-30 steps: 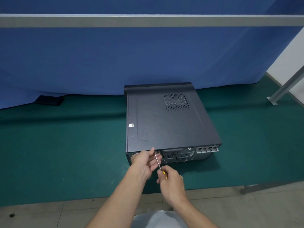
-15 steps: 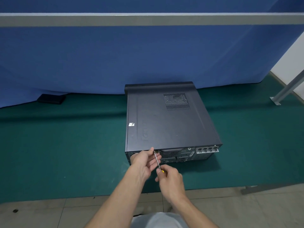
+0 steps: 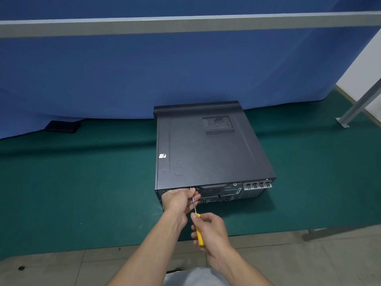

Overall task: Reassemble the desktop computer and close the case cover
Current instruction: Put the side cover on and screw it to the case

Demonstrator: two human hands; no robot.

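Nearest the camera, over the tiled floor (image 3: 61, 265), the right hand (image 3: 214, 232) is curling its fingers round the yellow handle of the screwdriver (image 3: 199, 234), with the thumb lying along the top. The thin metal shaft is slanting up and away to the rear panel of the computer (image 3: 206, 149). There the left hand (image 3: 178, 200) is bunching its fingertips together round the upper end of the shaft, right at a small screw (image 3: 191, 189) under the near edge of the case cover (image 3: 216, 162). Whether they are pinching the screw itself or only the shaft cannot be told. The computer is lying flat on the green mat (image 3: 82, 182), rear panel facing the person, and the cover is already sitting closed over the chassis, so the step in hand is probably the fastening of this cover screw, late in the task. The next move is likely calling for the tip seated squarely in the screw head, a steady push along the shaft, and turns from the right hand while the left is guiding. A slanted tip could slip off and scratch the panel. Farther back, 1 dark flat object (image 3: 62, 126) is lying at the foot of the blue curtain (image 3: 185, 69), with a grey bar (image 3: 185, 23) crossing above.
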